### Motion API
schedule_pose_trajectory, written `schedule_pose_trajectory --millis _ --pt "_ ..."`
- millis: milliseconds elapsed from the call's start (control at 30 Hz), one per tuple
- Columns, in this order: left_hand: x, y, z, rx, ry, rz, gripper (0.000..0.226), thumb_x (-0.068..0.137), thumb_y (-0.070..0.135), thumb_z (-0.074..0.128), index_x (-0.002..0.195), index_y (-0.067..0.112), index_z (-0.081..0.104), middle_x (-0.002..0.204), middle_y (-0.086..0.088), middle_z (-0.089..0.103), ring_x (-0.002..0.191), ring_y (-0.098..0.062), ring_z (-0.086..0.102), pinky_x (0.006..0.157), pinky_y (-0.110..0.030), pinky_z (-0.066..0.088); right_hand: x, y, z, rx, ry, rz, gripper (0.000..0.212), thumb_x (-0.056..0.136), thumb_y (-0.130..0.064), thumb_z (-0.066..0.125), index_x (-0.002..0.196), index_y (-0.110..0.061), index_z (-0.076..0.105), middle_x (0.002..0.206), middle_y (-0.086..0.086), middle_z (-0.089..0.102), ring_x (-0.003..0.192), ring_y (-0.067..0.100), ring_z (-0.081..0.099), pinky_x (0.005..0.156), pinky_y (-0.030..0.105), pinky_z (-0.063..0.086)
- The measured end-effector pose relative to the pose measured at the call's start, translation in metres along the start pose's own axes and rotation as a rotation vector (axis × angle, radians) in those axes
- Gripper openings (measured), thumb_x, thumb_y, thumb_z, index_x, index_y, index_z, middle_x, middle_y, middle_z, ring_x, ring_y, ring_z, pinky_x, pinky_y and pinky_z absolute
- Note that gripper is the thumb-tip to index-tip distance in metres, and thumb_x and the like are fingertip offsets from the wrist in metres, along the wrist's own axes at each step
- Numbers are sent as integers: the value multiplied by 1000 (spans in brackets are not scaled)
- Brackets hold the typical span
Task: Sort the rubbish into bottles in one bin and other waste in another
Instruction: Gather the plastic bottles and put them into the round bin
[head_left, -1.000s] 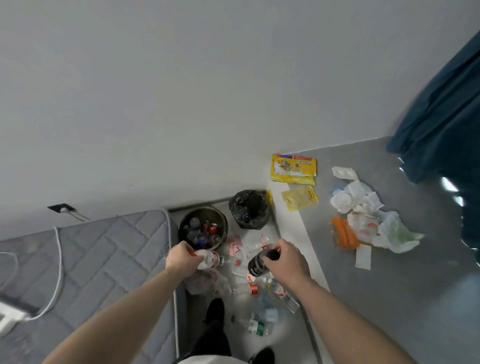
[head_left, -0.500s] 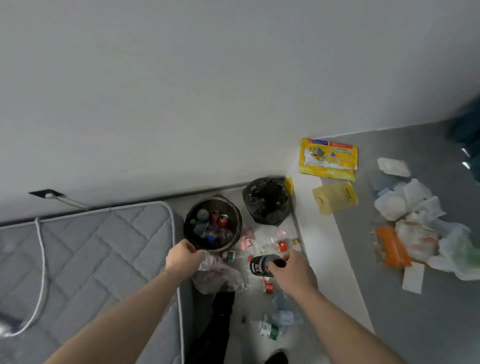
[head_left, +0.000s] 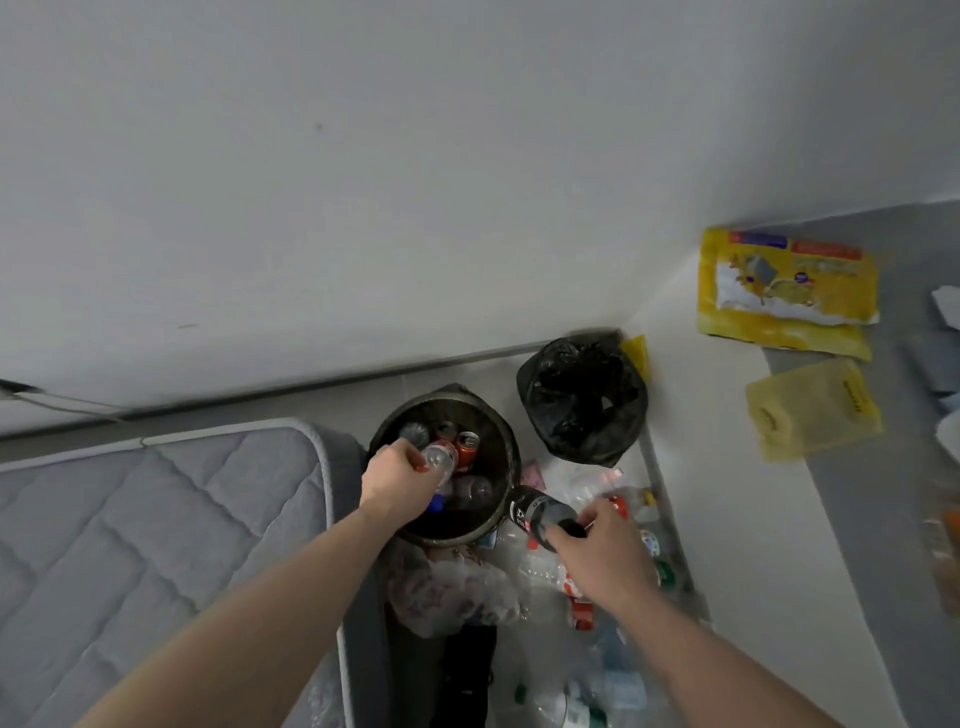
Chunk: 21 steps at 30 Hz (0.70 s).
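left hand (head_left: 397, 475) grips clear plastic bottle (head_left: 439, 458) over round dark bin (head_left: 506, 457), ready to drop | right hand (head_left: 597, 551) holds dark-labelled bottle (head_left: 537, 514), base toward rim, just beside it

Both my forearms are bare right up to the near edge of the view, with no sleeve, cuff, watch or band showing on either. My left hand (head_left: 397, 480) has red polish on its nails, seen at the fingertips. My right hand (head_left: 605, 558) shows only its back, with no ring or glove; its nails are hidden. Below, between my arms, I make out something dark, perhaps my trouser leg, too blurred to tell.
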<state>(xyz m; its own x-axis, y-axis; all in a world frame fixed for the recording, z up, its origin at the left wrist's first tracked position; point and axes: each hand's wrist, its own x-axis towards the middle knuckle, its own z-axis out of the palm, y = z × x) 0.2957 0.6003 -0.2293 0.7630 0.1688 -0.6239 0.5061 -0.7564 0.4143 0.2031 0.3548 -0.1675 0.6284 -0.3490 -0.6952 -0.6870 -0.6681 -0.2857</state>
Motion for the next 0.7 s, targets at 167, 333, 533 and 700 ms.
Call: schedule_pose_trajectory --millis 167,333,533,700 --pt "27 -12 18 135 -114 35 33 86 42 68 108 19 60 111 -4 54 98 -24 58 80 -33 44 25 -3 22 2 -32 7 37 73 -60 65 89 -29 50 77 -7 65 68 13 65 65 40 59" --pt "22 -38 15 233 -170 75 31 87 32 67 113 20 58 117 -2 49 97 -23 55 83 -32 45 24 -8 30 -6 -53 9 34 80 -52 68 92 -25 51 82 -8 63 70 10 61 57 29 48" --pt "13 -68 1 257 -189 71 32 86 32 64 117 23 61 118 2 48 103 -22 58 90 -32 49 32 -27 39 -14 -82 11 34 81 -53 66 92 -26 50 83 -7 62 70 11 60 54 29 43" --pt "5 -86 4 224 -167 92 25 85 29 64 111 27 62 113 5 48 95 -16 57 83 -28 46 48 -49 52 19 -103 -14 31 84 -49 67 93 -25 50 82 -8 62 74 13 62 61 30 48"
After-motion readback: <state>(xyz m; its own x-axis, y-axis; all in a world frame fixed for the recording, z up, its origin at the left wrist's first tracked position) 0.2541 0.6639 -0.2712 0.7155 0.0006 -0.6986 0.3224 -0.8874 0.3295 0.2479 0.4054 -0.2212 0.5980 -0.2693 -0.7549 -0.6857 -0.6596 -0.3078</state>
